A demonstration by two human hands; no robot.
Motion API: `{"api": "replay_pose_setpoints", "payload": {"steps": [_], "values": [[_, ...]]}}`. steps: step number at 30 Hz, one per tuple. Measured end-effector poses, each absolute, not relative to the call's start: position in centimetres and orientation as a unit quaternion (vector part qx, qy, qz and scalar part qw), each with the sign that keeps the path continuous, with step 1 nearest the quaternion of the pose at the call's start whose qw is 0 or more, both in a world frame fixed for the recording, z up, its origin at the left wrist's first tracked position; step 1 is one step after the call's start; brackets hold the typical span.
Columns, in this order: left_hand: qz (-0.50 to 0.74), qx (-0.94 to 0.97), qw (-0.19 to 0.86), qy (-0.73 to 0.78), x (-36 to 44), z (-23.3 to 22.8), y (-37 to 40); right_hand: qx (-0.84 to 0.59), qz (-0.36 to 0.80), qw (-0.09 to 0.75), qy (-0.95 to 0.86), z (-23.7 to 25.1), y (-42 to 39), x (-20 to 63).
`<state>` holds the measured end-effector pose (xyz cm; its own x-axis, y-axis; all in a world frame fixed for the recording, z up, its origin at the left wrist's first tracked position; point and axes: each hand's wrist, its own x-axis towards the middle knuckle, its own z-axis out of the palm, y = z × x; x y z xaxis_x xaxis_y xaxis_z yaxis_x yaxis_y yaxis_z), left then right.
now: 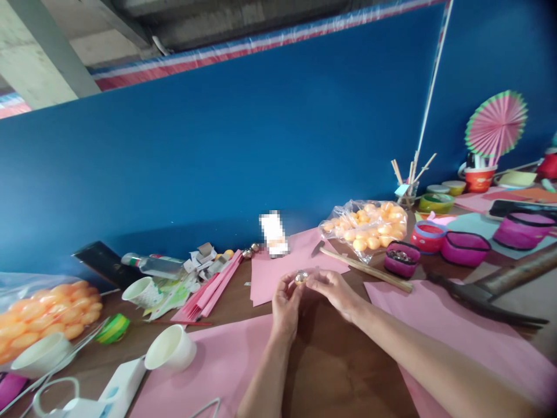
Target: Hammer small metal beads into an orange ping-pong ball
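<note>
A small shiny, silvery-gold round piece [301,277], perhaps a ball or bell, is held up in front of me over the brown tabletop. My left hand [286,305] grips it from the left between thumb and fingers. From the right, the pinched fingertips of my right hand [333,290] meet its edge; whether they hold something thin as well is too small to make out. Just behind the hands lies a pink paper sheet [265,284]. A hammer [365,267] with a wooden handle rests beyond my right hand.
Bags of orange balls [374,226] stand at the back right and far left. A paper cup [170,349] and a white power strip [124,386] are at the left. Purple containers [465,248] and a larger hammer [491,302] lie right. A blue partition [261,133] rises behind.
</note>
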<state>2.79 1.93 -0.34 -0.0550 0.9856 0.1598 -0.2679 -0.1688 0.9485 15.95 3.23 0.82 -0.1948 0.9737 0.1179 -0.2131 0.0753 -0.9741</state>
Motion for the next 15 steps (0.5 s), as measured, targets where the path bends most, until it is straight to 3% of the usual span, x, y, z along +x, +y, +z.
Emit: {"api": "replay_pose_setpoints", "payload": {"steps": [15], "values": [[0.626,0.438,0.514,0.391,3.02,0.24,1.79,-0.347,0.598,0.502,-0.520,1.27,3.21,16.00]]}}
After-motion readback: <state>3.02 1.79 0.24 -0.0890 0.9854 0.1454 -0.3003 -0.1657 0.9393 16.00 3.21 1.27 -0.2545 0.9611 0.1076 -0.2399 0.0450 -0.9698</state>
